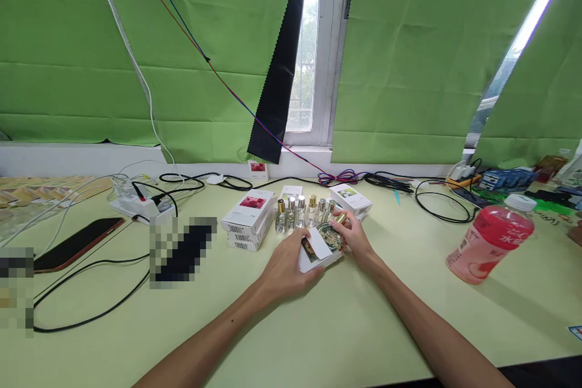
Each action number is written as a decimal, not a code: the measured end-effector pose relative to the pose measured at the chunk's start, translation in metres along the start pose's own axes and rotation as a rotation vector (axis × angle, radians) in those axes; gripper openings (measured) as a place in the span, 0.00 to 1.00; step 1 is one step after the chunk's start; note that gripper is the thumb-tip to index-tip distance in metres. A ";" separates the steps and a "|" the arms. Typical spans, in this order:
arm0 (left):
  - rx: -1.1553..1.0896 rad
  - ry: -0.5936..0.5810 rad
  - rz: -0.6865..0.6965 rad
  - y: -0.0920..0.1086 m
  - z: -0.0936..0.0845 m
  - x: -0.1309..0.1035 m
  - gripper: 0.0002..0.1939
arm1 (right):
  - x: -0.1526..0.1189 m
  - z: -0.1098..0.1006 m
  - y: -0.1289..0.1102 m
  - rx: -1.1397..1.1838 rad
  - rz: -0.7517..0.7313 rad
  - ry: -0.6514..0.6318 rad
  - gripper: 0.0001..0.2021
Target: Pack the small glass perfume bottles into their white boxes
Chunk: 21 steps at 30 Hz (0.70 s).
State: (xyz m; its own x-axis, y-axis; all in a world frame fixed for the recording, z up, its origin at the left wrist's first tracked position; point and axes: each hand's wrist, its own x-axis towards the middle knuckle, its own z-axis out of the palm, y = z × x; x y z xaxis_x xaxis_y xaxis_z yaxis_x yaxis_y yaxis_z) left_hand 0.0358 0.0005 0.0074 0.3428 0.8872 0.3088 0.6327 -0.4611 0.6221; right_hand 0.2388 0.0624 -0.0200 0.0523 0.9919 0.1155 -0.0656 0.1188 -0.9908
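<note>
My left hand (287, 264) is wrapped round a small white box (318, 250) with an open flap. Something round and glassy with a speckled pattern (330, 236) lies at the box's right part. The fingers of my right hand (353, 236) are closed on a gold-capped bottle (341, 218), just above the box's right end. Behind both hands stands a row of several small glass bottles (301, 213) with gold and silver caps. To their left is a stack of white boxes (249, 216) with a red picture; white boxes with a green picture (351, 197) lie to the right.
A pink drink bottle (491, 239) stands at the right. Dark phone (79, 244) and power strip (143, 205) are at the left, with loose cables (93, 264) around them. More black cable (388, 182) runs along the back edge, below green blinds (409, 60).
</note>
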 end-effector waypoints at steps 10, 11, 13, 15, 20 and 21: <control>0.020 0.009 -0.010 0.000 0.001 0.001 0.23 | 0.000 0.000 0.002 -0.037 -0.044 -0.019 0.20; 0.020 0.008 -0.012 0.000 0.001 0.001 0.23 | 0.000 0.000 0.001 -0.040 -0.047 -0.018 0.20; 0.020 0.009 -0.011 0.001 0.001 0.001 0.23 | 0.000 0.001 0.001 -0.048 -0.050 -0.013 0.20; 0.023 0.005 -0.010 0.002 0.000 0.001 0.23 | 0.000 0.001 0.000 -0.055 -0.044 -0.010 0.20; 0.025 -0.012 -0.013 0.002 0.000 0.001 0.23 | 0.000 0.002 0.001 -0.048 -0.016 -0.033 0.23; 0.023 -0.012 -0.012 0.002 0.000 0.001 0.23 | 0.000 0.002 0.001 -0.040 -0.017 -0.032 0.23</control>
State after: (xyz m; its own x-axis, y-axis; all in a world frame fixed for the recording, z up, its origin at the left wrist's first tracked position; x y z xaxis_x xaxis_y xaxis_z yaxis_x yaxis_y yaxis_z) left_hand 0.0374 0.0004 0.0088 0.3434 0.8925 0.2925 0.6530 -0.4508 0.6087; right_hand 0.2368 0.0624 -0.0211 0.0214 0.9908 0.1334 -0.0254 0.1339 -0.9907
